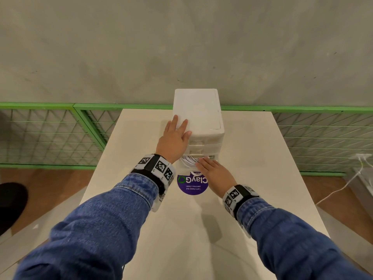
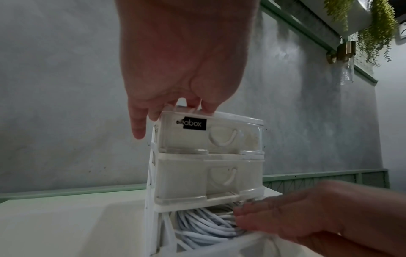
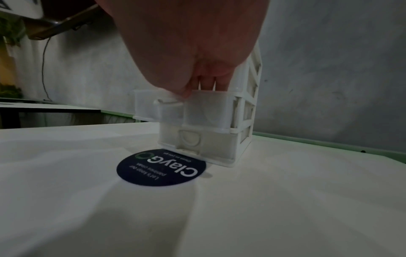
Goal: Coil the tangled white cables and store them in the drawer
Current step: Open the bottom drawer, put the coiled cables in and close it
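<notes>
**Cables in the drawer, drawer not yet shut**

We see the white cables (image 2: 204, 224) lying in loops inside the pulled-out drawer (image 3: 182, 107), the third one down in the small white drawer unit (image 1: 198, 110). They look coiled rather than tangled, so we judge the coiling done and the storing nearly done. The drawer stands out from the front of the unit, with one closed drawer below it and two above.

Our right hand (image 1: 214, 170) reaches into the open drawer from the front, fingers out fairly straight on top of the cables, pressing them down rather than gripping them. From the right wrist view we cannot tell whether any fingertip hooks a loop. Our left hand (image 1: 174, 140) lies flat and open on the top of the unit at its front left corner, fingers spread, thumb over the front edge, steadying it.

What is left, as we judge it: tuck in any loop that rides above the drawer rim, draw the right hand out, and push the drawer home.

The unit stands at the far end of the white table (image 1: 262, 178), and a round purple sticker (image 1: 191, 184) lies on the table just in front of it.
</notes>
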{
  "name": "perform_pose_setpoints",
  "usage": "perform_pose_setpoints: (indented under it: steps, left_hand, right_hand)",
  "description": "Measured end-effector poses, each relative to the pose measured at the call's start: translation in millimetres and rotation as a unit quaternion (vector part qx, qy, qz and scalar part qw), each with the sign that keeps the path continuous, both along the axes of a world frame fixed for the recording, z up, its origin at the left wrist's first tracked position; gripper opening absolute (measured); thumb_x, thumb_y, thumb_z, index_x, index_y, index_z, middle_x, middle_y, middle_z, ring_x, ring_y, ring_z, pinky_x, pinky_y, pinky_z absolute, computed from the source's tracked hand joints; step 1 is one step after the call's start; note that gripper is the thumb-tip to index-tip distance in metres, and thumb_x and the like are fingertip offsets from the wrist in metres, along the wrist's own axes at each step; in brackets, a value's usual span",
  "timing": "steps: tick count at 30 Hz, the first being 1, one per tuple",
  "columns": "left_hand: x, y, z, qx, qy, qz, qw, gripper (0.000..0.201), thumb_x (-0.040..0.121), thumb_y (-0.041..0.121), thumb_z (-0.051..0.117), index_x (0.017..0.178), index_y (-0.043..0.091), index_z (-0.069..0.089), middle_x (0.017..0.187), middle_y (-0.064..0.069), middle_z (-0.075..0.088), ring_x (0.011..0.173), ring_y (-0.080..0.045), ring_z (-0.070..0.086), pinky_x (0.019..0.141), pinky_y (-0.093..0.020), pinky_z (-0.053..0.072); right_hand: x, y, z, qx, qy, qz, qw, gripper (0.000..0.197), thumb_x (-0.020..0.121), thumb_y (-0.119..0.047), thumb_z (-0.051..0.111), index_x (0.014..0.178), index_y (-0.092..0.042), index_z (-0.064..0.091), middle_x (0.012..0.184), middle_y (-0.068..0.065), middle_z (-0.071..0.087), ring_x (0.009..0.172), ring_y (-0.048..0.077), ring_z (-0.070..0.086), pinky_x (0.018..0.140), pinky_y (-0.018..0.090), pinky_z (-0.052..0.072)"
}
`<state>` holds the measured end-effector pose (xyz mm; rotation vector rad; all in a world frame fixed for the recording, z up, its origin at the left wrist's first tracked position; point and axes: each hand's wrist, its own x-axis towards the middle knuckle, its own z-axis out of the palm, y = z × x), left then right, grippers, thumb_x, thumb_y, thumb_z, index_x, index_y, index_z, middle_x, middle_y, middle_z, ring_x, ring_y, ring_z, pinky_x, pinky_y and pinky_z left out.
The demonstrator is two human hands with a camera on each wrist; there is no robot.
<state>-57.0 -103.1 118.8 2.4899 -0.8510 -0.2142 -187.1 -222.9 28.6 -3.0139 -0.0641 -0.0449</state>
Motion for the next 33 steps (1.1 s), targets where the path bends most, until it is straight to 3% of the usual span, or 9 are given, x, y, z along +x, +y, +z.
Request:
perform_pose_setpoints:
  steps: [1, 3, 5, 7, 12, 18, 22, 27, 33]
  left_hand:
    - [0, 0, 0, 0.001, 0.001, -0.001, 1.0, 0.05, 0.101, 0.039, 0.026, 0.149, 0.026, 0.021, 0.161, -0.002, 0.004, 0.148, -0.023, 0.002, 0.115, -0.044, 0.022]
    - [1, 0, -1, 0.005, 0.002, -0.003, 1.0, 0.051, 0.101, 0.04, 0.026, 0.149, 0.026, 0.021, 0.161, -0.002, 0.003, 0.148, -0.023, 0.003, 0.115, -0.044, 0.023]
    - [2, 0, -1, 0.003, -0.001, -0.002, 1.0, 0.051, 0.1, 0.04, 0.027, 0.149, 0.027, 0.022, 0.161, -0.002, 0.004, 0.148, -0.023, 0.003, 0.114, -0.044, 0.025]
    - [2, 0, -2, -0.003, -0.005, 0.0, 1.0, 0.051, 0.1, 0.04, 0.027, 0.149, 0.026, 0.023, 0.161, -0.003, 0.005, 0.148, -0.023, 0.004, 0.113, -0.044, 0.026]
    - [2, 1, -1, -0.004, -0.005, -0.003, 1.0, 0.051, 0.1, 0.04, 0.028, 0.149, 0.026, 0.023, 0.161, -0.004, 0.006, 0.148, -0.024, 0.004, 0.113, -0.045, 0.026]
    - [2, 1, -2, -0.006, 0.002, -0.005, 1.0, 0.051, 0.1, 0.04, 0.028, 0.149, 0.026, 0.022, 0.161, -0.003, 0.004, 0.148, -0.023, 0.002, 0.113, -0.043, 0.026]
    - [2, 1, -1, -0.005, 0.004, -0.007, 1.0, 0.051, 0.1, 0.04, 0.028, 0.149, 0.026, 0.021, 0.161, -0.003, 0.004, 0.148, -0.022, 0.001, 0.114, -0.042, 0.025]
    - [2, 0, 0, -0.003, 0.005, -0.007, 1.0, 0.051, 0.1, 0.041, 0.027, 0.149, 0.027, 0.021, 0.161, -0.002, 0.003, 0.148, -0.022, 0.001, 0.114, -0.042, 0.024]
    - [4, 2, 3, 0.016, 0.01, -0.016, 1.0, 0.052, 0.1, 0.042, 0.028, 0.149, 0.028, 0.021, 0.161, -0.002, 0.003, 0.148, -0.022, 0.002, 0.113, -0.045, 0.026]
  right_hand:
    - [1, 1, 4, -0.002, -0.014, 0.0, 1.0, 0.059, 0.076, 0.003, 0.064, 0.132, -0.003, 0.046, 0.137, 0.02, 0.05, 0.126, 0.035, 0.049, 0.106, 0.043, 0.038]
    - [-4, 7, 5, -0.004, -0.058, 0.017, 0.998, 0.053, 0.063, -0.004, 0.078, 0.113, -0.008, 0.061, 0.109, 0.013, 0.068, 0.097, 0.03, 0.066, 0.083, 0.039, 0.054]
    - [-15, 16, -5, 0.041, -0.081, 0.053, 0.994, 0.036, 0.067, -0.012, 0.076, 0.102, -0.013, 0.066, 0.086, 0.005, 0.07, 0.075, 0.023, 0.066, 0.065, 0.033, 0.056]
    - [-21, 22, -11, 0.09, -0.06, 0.037, 0.993, 0.025, 0.077, -0.017, 0.069, 0.101, -0.013, 0.067, 0.082, 0.006, 0.069, 0.071, 0.025, 0.065, 0.059, 0.033, 0.054]
    - [-1, 13, -10, 0.095, 0.002, -0.039, 0.995, 0.039, 0.09, -0.024, 0.052, 0.127, -0.011, 0.052, 0.115, 0.01, 0.064, 0.105, 0.028, 0.058, 0.09, 0.037, 0.047]
    - [26, 4, -1, 0.094, 0.058, -0.076, 0.991, 0.043, 0.092, -0.025, 0.048, 0.134, -0.016, 0.043, 0.133, 0.004, 0.052, 0.123, 0.023, 0.046, 0.101, 0.035, 0.037]
    - [35, 1, -1, 0.071, 0.061, -0.074, 0.993, 0.046, 0.093, -0.024, 0.046, 0.138, -0.019, 0.037, 0.14, 0.002, 0.047, 0.128, 0.023, 0.043, 0.105, 0.036, 0.036]
    - [33, 9, -10, 0.01, 0.064, -0.091, 0.994, 0.047, 0.091, -0.023, 0.05, 0.135, -0.012, 0.038, 0.138, 0.004, 0.044, 0.125, 0.024, 0.041, 0.1, 0.035, 0.038]
    - [31, 13, -4, 0.029, 0.078, -0.113, 0.99, 0.046, 0.092, -0.026, 0.048, 0.135, -0.013, 0.037, 0.133, 0.008, 0.047, 0.12, 0.025, 0.046, 0.099, 0.036, 0.042]
